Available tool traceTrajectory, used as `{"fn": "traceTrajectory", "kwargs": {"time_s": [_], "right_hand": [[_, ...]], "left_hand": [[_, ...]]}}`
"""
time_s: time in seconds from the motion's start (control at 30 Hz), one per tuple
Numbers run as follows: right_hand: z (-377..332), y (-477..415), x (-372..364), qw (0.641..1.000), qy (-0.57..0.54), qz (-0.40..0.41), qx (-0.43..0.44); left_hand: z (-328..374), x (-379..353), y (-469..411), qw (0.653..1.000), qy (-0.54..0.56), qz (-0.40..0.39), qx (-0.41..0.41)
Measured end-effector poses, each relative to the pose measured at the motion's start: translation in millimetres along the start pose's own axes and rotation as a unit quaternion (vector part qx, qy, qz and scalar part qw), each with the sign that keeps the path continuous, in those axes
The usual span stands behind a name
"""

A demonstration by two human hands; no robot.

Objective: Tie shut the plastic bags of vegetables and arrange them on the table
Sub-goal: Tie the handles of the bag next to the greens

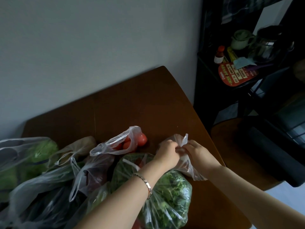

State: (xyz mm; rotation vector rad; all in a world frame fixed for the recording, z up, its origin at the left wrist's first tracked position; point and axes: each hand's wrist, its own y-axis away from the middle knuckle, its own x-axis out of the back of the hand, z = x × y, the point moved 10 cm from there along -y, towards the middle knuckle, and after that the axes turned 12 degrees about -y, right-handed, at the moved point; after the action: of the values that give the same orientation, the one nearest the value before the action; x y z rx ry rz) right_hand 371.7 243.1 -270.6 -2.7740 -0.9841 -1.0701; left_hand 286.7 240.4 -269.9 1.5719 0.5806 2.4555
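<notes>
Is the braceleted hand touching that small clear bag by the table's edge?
Touching. The head view shows the left hand pinching the small clear bag at its handles.

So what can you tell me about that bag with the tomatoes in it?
The tomato bag is a thin, clear plastic carrier bag with loop handles. It lies on its side on the brown table, mouth open and untied, handles trailing left. Several red tomatoes show through it. Its near side seems to rest against the bag of leafy greens. The left hand and right hand do not touch it; both pinch a small bag to its right.
</notes>
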Motion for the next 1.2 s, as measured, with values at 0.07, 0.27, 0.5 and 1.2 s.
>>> {"fn": "traceTrajectory", "kwargs": {"time_s": [0.07,0.27,0.5,1.2], "right_hand": [[6,1,-2,0.999,-0.003,0.019,-0.031],[4,14,18,0.978,-0.135,0.146,-0.066],[34,18,20,0.901,-0.351,0.195,-0.165],[-15,18,32,0.978,-0.002,0.154,0.142]], "left_hand": [[1,1,4,1.000,0.016,0.017,0.007],[-3,-3,11,0.997,0.068,0.033,0.031],[8,4,9,0.998,-0.009,0.058,-0.013],[-16,-18,4,0.981,0.155,-0.059,0.095]]}}
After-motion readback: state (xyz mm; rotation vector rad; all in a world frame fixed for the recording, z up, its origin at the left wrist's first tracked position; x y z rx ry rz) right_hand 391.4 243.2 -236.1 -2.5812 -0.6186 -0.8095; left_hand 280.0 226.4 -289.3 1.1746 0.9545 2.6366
